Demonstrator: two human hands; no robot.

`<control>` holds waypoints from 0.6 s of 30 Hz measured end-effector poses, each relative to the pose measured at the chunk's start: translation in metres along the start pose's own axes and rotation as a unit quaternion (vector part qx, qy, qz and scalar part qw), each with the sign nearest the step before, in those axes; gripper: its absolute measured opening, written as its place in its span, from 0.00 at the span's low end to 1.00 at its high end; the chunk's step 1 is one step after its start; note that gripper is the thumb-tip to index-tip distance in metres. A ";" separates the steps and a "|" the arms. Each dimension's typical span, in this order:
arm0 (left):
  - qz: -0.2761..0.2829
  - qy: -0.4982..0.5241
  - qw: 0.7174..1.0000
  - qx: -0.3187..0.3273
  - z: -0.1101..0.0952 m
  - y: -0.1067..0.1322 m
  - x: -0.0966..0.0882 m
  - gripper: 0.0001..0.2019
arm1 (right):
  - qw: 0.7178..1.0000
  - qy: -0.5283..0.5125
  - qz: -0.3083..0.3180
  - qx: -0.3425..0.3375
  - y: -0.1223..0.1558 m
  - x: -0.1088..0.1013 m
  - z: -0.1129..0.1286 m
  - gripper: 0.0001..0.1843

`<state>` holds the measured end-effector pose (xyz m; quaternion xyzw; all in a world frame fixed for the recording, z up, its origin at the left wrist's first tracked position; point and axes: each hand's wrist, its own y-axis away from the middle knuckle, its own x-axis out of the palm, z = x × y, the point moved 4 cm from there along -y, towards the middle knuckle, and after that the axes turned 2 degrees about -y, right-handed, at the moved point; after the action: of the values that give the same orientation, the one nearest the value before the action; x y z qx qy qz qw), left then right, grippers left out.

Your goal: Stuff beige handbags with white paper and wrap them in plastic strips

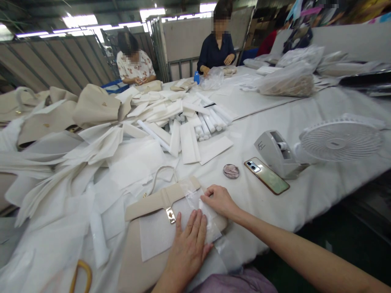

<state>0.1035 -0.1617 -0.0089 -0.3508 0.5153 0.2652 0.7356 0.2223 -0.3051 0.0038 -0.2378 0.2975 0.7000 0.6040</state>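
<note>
A beige handbag [152,201] with a gold clasp [170,215] lies flat on the white table right in front of me. A white sheet of paper [155,232] and a strip of clear plastic film [195,197] lie over its front. My left hand [187,244] rests flat on the paper, fingers stretched out together. My right hand [218,200] presses on the film at the bag's right end, fingers curled down onto it.
A phone [266,175], a small round tin [231,171], a tape dispenser [276,152] and a white fan [339,140] sit to the right. Piles of white paper [171,122] and beige bags [94,106] cover the left. Two people [218,47] work at the far end.
</note>
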 end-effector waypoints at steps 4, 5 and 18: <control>0.001 -0.001 1.000 -0.002 -0.001 0.000 0.000 0.27 | 1.000 0.000 0.022 0.007 -0.016 0.005 0.002 0.08; 0.001 -0.001 1.000 -0.002 -0.001 0.000 0.000 0.26 | 1.000 0.000 0.024 0.009 -0.018 0.006 0.002 0.08; 0.047 0.092 0.994 -0.034 -0.006 -0.004 -0.005 0.25 | 1.000 -0.013 -0.001 -0.018 -0.015 0.010 -0.002 0.11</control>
<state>0.1018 -0.1692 -0.0043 -0.3740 0.5874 0.2839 0.6592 0.2358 -0.2985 -0.0065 -0.2397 0.2763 0.7079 0.6042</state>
